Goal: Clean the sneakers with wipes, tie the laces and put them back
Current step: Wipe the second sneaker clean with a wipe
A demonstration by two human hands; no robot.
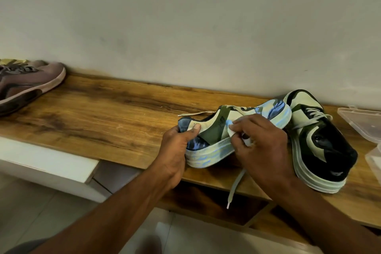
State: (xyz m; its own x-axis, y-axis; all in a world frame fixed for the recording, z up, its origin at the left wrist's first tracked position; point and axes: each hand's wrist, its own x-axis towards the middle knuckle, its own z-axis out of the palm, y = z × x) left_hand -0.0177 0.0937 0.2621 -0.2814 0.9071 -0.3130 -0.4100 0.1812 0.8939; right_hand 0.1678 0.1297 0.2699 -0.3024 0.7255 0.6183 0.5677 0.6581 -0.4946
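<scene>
A pale green, olive and black sneaker (214,130) is tilted on its side above the wooden shelf top (99,109), sole toward me. My left hand (177,146) grips its heel, thumb on the side panel. My right hand (261,142) pinches a white wipe (232,129) against the sneaker's side. Its laces are undone; one lace (235,187) hangs over the shelf edge. The matching second sneaker (317,144) stands on the shelf just right of my right hand, laces loose.
A brownish-pink sneaker (28,84) lies at the far left of the shelf. Clear plastic boxes (365,123) sit at the right edge. A white wall backs the shelf. A white cabinet (47,167) stands below left, and an open shelf compartment sits under the top.
</scene>
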